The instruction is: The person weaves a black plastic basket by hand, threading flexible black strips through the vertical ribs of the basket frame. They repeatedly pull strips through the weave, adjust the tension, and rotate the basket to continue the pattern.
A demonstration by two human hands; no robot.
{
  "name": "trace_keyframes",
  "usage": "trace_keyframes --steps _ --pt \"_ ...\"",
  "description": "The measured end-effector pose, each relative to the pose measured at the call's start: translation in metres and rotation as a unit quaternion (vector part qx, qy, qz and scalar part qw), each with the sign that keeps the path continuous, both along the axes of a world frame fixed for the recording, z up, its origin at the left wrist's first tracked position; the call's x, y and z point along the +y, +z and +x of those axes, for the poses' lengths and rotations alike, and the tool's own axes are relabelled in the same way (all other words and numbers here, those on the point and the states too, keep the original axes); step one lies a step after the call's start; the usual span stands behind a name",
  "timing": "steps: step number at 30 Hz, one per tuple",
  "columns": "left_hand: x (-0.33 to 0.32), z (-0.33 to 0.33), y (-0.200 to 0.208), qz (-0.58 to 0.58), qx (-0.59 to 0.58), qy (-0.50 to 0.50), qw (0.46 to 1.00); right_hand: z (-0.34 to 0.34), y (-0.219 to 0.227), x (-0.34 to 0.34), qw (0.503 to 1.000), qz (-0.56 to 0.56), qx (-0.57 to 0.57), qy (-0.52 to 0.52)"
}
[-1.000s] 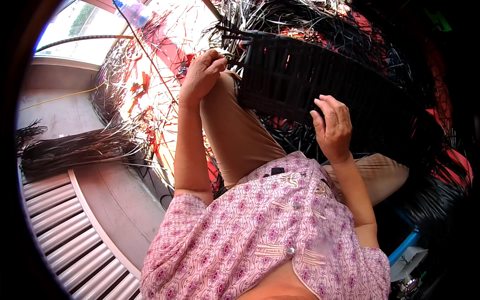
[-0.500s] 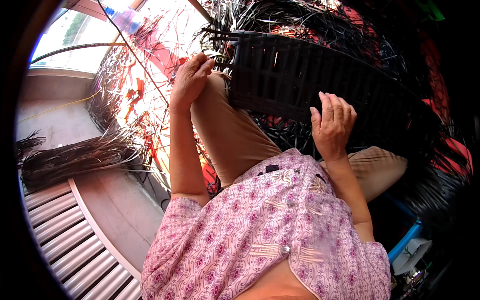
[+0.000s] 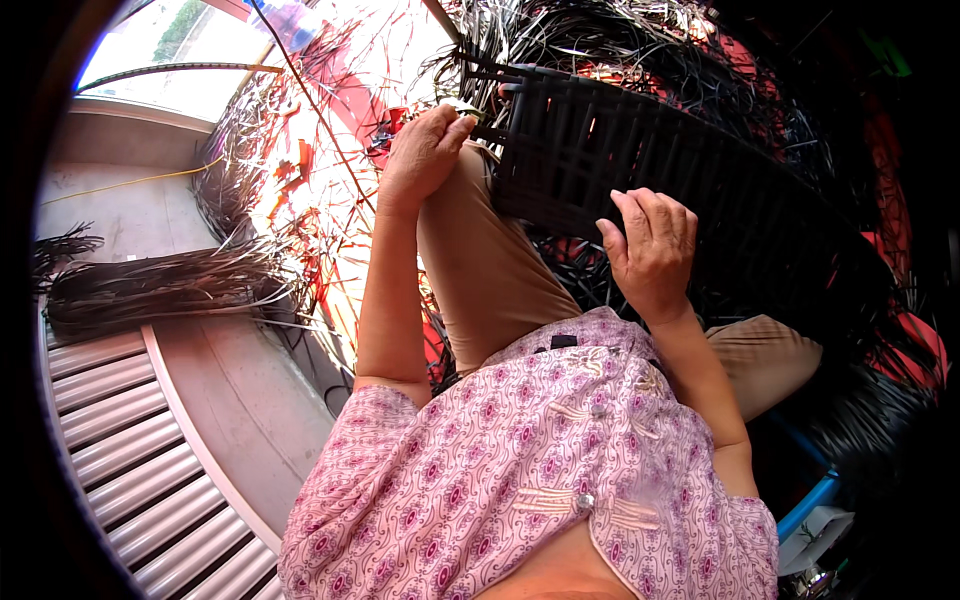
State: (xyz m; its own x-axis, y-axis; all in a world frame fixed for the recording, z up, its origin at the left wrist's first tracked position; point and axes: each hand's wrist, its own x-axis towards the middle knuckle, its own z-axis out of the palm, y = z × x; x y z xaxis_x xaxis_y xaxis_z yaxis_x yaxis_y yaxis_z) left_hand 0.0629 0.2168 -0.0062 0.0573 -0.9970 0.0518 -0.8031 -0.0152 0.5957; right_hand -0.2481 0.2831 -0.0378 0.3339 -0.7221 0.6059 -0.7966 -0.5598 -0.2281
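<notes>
A black woven panel [image 3: 600,140] of flat strips lies tilted across the space in front of my knees, with loose strip ends [image 3: 488,68] sticking out at its left end. Beside that end, above my left knee, my left hand [image 3: 430,155] is closed. A dark strip reaches from the panel toward its fingertips, but what the fingers hold is hidden. My right hand [image 3: 655,250] is at the panel's near edge, fingers slightly bent and thumb apart, with nothing seen in it. Whether it touches the weave I cannot tell.
Piles of loose black strips [image 3: 570,35] lie behind the panel, over a red surface. To the left, a bundle of dark strips [image 3: 160,290] rests by a roller conveyor [image 3: 130,430]. A thin dark rod [image 3: 310,110] slants near my left arm. A blue bar [image 3: 808,503] stands at lower right.
The view has shifted, so the panel and surroundings sit farther right. My right hand has moved left along the panel's near edge. My left hand stays closed by the panel's left end.
</notes>
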Motion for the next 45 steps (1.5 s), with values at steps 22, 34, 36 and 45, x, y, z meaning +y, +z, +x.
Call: trace_keyframes --steps 22,34,36,45 --pt "0.028 0.007 -0.016 -0.029 0.063 0.058 0.996 0.006 -0.018 0.006 0.999 0.023 0.019 0.012" --pt "0.041 -0.033 -0.001 -0.276 -0.135 0.077 0.949 0.006 -0.017 0.006 0.999 0.024 0.015 0.017" --pt "0.057 -0.056 0.006 -0.256 -0.127 -0.075 0.955 0.004 -0.021 0.006 1.0 0.016 0.016 0.014" --pt "0.076 -0.096 -0.03 -0.182 -0.14 -0.173 0.958 -0.041 -0.007 0.024 0.998 0.06 -0.01 0.026"
